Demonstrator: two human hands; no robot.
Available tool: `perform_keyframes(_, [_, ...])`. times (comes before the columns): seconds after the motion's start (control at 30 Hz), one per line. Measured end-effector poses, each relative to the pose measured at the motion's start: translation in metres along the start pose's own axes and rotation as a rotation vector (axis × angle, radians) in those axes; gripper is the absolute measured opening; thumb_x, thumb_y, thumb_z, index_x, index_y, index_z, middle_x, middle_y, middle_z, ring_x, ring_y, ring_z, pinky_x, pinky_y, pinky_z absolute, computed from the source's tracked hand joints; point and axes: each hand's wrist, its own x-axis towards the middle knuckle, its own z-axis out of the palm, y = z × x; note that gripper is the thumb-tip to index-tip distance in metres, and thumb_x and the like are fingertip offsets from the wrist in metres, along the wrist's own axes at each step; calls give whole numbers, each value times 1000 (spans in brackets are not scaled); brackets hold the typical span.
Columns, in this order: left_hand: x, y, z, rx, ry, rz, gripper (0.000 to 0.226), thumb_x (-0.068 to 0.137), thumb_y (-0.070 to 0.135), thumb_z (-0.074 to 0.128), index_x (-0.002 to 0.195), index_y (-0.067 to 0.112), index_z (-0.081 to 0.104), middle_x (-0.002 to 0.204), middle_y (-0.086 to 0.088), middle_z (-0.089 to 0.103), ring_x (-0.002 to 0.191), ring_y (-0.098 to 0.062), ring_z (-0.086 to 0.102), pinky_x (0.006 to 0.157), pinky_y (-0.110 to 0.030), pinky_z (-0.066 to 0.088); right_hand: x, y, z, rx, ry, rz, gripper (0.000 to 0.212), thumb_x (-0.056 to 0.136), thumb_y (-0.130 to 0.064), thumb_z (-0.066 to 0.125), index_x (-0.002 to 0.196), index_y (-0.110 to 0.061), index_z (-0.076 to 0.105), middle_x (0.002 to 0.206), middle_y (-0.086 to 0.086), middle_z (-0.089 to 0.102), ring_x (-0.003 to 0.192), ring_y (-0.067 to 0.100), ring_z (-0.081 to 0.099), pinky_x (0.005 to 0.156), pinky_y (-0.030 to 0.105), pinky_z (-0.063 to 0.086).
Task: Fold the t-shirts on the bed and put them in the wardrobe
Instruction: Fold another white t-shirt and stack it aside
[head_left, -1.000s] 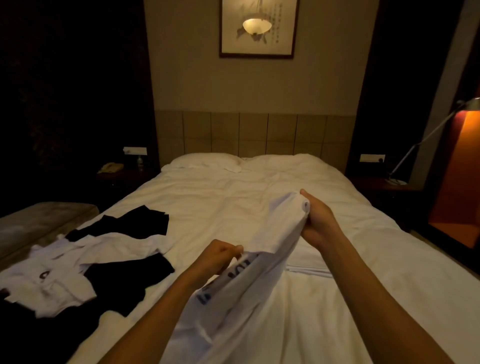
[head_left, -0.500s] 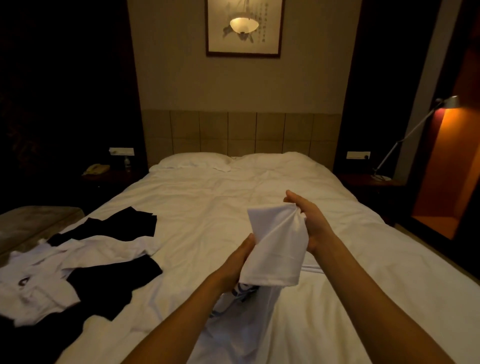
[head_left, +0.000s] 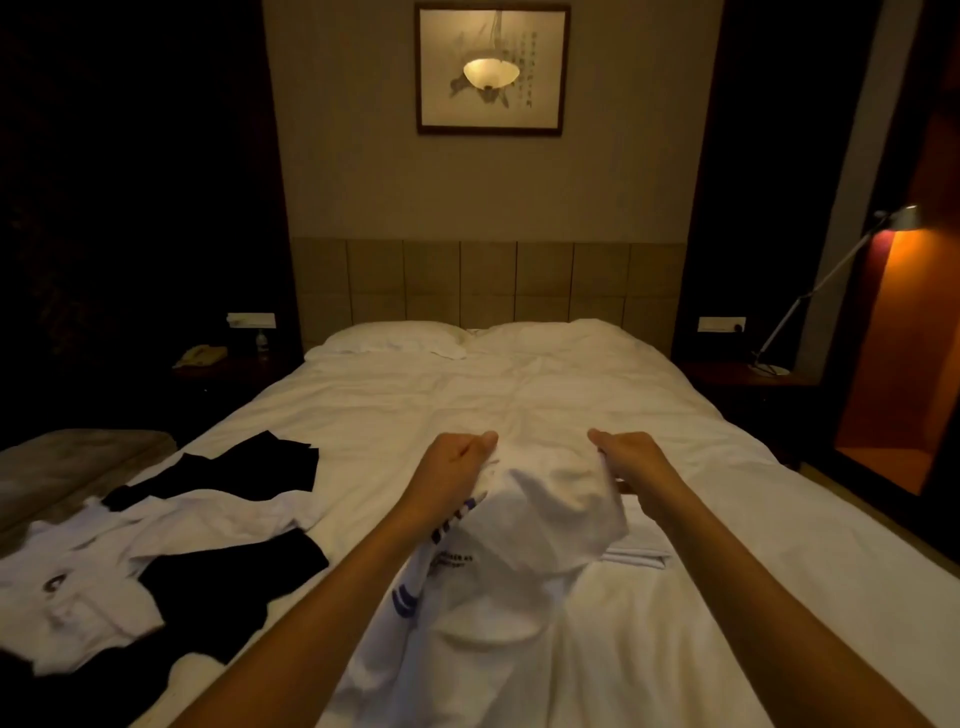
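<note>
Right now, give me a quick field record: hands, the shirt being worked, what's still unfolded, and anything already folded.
left hand: grips one top edge of the white t-shirt
right hand: grips the other top edge
shirt state: held spread between both hands, lower part draped toward the camera, blue print showing
unfolded pile: white and black shirts heaped on the bed's left side
folded item: flat white fabric on the bed, under the right forearm; looks folded
wardrobe: not in view

— How many shirts do you count?
— One white t-shirt (head_left: 550, 525) pinched between my fingers (head_left: 485, 441); left of them, perhaps two white shirts (head_left: 156, 525) and two black shirts (head_left: 234, 577), heaped. Beyond, two pillows (head_left: 395, 338).
</note>
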Motion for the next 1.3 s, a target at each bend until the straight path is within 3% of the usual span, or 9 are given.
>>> perform_keyframes(0.1, [10,25,-15,122,-7,100,48,102,33,48,58,19,37,52,0,37,51,-14,37,56,-31,27,-8,-25,14,-136,-11,-228,36,100,-40,48,101,-8,66,109,13,67,98,27,62,87,43,50])
perform_keyframes(0.2, [14,48,-21,62,59,182,50,103,30,47,55,21,37,50,3,36,49,-12,34,54,-31,27,-31,-56,37,-9,-274,-374,41,105,-43,33,126,-17,58,121,1,63,116,20,58,102,36,45])
perform_keyframes(0.37, [23,79,-36,-20,269,256,53,100,41,41,64,9,64,59,-8,60,54,-11,56,55,-27,43,-62,-70,60,134,-636,-411,41,92,-53,42,117,-27,62,109,-3,72,107,18,67,94,34,54])
perform_keyframes(0.5, [25,88,-55,84,282,319,57,94,48,34,60,15,65,59,-1,63,56,-6,58,58,-24,44,-63,-76,59,100,-637,-393,56,82,-66,61,109,-17,68,104,9,72,98,29,68,89,42,57])
perform_keyframes(0.63, [21,78,-63,-9,-1,249,63,87,66,32,71,15,65,70,0,66,65,-12,58,67,-30,45,-62,-94,49,236,-654,-418,35,93,-42,58,107,-11,69,95,7,75,87,19,70,79,30,58])
perform_keyframes(0.83, [-9,47,-47,-381,-186,-33,54,92,65,37,129,32,57,128,0,65,111,-12,64,91,-31,54,-62,-121,45,164,-484,-360,33,95,-41,57,97,-9,66,86,10,71,72,19,68,64,29,58])
perform_keyframes(0.93, [-20,39,-34,-372,-173,-63,54,92,63,46,127,25,61,119,0,69,111,-17,65,98,-40,53,-60,-128,41,117,-436,-375,35,92,-43,62,97,-9,66,87,12,70,74,22,67,69,34,58])
perform_keyframes(1.1, [-27,53,-30,-263,-5,-63,32,87,49,54,91,22,71,83,5,74,83,-16,69,70,-21,55,-58,-136,34,100,-410,-417,34,89,-37,67,96,-4,71,81,11,72,71,22,68,69,35,58])
perform_keyframes(1.3, [-29,47,-52,-359,-153,-244,44,89,59,46,117,27,60,113,2,68,105,-20,63,96,-33,47,-50,-141,9,34,-413,-413,29,92,-39,64,74,-17,63,72,2,62,67,16,61,65,29,53])
